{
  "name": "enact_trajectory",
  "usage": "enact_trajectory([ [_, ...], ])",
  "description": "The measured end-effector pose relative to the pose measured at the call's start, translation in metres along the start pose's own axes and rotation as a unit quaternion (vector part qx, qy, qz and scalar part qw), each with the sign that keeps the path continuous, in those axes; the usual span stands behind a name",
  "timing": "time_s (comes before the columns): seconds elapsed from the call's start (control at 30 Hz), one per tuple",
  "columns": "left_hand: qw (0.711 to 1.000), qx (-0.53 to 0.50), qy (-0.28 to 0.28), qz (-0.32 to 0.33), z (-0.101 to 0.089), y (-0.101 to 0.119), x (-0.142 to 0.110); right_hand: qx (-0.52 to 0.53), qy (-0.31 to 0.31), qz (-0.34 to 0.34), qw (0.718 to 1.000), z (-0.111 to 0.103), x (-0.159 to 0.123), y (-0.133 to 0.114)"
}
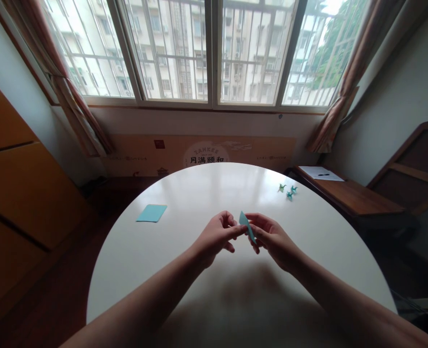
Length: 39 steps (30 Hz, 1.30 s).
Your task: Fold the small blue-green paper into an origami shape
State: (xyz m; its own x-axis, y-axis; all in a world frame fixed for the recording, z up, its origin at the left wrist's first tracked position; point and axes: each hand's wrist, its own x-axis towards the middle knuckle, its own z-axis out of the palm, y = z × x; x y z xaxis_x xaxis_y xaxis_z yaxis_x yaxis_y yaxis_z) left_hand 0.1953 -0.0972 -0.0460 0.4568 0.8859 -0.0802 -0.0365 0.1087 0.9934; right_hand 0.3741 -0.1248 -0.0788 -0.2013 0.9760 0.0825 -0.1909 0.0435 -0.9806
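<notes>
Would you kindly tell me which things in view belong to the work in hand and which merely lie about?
In the work:
teal paper held by right hand, left hand touching it
teal square, likely
three small folded figures, likely

Lying about:
white sheet
pen on it

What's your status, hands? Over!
Left hand: thumb at the folded paper. Right hand: pinching it above the white table. Flat blue paper off left, three small folded figures off right, neither touching the hands.

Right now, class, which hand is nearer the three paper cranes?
Right: the right hand is left of the paper cranes, closer to the person; the left hand is farther left.
</notes>
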Motion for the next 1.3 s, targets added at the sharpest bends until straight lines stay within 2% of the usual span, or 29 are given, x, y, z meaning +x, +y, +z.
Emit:
enact_trajectory([
  [0.07, 1.0, 0.004, 0.007, -0.003, 0.0, 0.0, 0.0, 0.007, -0.003, 0.007, 1.0, 0.0, 0.0, 0.0],
  [0.33, 0.998, 0.011, -0.033, -0.048, -0.001, 0.005, -0.002, 0.005, 0.002, 0.018, 1.0, -0.001, 0.001, 0.002],
  [0.47, 0.997, 0.024, -0.046, -0.055, -0.004, 0.008, -0.002, 0.0, 0.014, -0.013, 1.0, -0.002, 0.002, 0.001],
  [0.6, 0.995, 0.008, -0.065, -0.074, -0.006, 0.009, -0.002, -0.028, 0.052, -0.048, 0.997, 0.0, 0.002, 0.0],
  [0.73, 0.996, 0.03, -0.049, -0.075, -0.006, 0.01, -0.002, -0.053, 0.063, -0.05, 0.995, 0.001, 0.0, 0.0],
  [0.83, 0.995, 0.046, -0.031, -0.084, -0.005, 0.011, -0.002, -0.05, 0.058, -0.059, 0.995, 0.002, -0.001, -0.001],
  [1.07, 0.991, 0.032, -0.063, -0.117, -0.007, 0.009, 0.002, -0.054, 0.049, -0.099, 0.992, 0.0, -0.004, -0.001],
  [1.2, 0.99, 0.02, -0.056, -0.125, -0.009, 0.008, 0.003, -0.075, 0.015, -0.15, 0.986, -0.003, -0.005, 0.0],
  [1.3, 0.99, 0.013, -0.062, -0.128, -0.012, 0.011, 0.003, -0.085, -0.017, -0.147, 0.985, -0.006, -0.004, 0.0],
])
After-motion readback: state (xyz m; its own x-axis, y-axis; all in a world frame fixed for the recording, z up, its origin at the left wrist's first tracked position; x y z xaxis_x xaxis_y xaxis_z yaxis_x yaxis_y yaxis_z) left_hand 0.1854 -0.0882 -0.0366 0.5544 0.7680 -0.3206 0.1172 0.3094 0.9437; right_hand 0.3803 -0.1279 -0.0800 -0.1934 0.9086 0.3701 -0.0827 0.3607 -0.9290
